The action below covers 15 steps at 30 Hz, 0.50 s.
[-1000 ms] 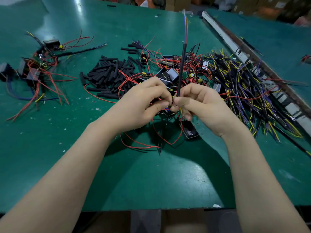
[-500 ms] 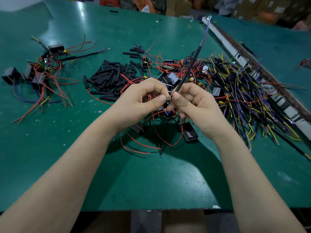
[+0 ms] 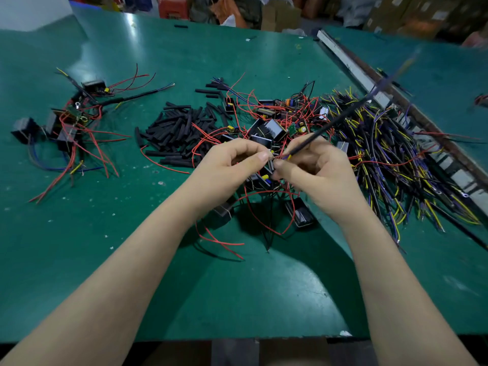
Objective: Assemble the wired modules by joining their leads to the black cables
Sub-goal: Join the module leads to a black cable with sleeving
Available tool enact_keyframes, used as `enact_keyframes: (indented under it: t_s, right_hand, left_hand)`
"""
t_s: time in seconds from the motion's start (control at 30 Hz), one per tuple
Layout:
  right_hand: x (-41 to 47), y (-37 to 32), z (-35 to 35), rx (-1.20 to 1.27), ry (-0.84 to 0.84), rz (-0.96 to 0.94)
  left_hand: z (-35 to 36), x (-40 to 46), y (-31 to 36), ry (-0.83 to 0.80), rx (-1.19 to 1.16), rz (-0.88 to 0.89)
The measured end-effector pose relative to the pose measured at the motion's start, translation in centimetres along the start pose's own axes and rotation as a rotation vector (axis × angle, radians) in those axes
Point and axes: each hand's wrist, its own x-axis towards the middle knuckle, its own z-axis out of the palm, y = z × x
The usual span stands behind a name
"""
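Note:
My left hand [image 3: 232, 167] and my right hand [image 3: 319, 170] meet fingertip to fingertip above the green table [image 3: 237, 291]. My right hand pinches the near end of a black cable [image 3: 340, 120], which slants up and to the right, its far end blurred. My left hand pinches thin leads at the same spot, where red and yellow wire ends show. Below the hands hang red leads [image 3: 264, 223] and small black modules [image 3: 299, 213], one partly hidden under my left wrist.
A heap of black sleeve pieces [image 3: 174, 133] lies left of the hands. Loose modules with red wires [image 3: 274, 117] sit behind them. A big pile of black cables with yellow and blue ends [image 3: 396, 159] fills the right. Joined assemblies [image 3: 68, 120] lie far left. A metal rail [image 3: 375, 83] divides the tables.
The black cable has swung from nearly upright to a low slant toward the right. Both hands stayed together at the joint, shifting slightly.

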Motion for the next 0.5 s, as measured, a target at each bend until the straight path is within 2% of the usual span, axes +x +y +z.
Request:
enact_keyframes:
  t_s: [0.1,0.2,0.5]
  right_hand:
    - [-0.13,0.1,-0.12,-0.092,-0.044,-0.008]
    - [-0.16,0.01,-0.08,-0.084,-0.073,-0.047]
    - [-0.38,0.33,-0.61,-0.185,-0.062,-0.071]
  left_hand:
    - [0.0,-0.04,0.17,-0.024,-0.02,-0.012]
    - [-0.08,-0.04,0.24,-0.019,-0.037,-0.04]
    - [0.0,0.21,-0.14,-0.07,0.017,-0.039]
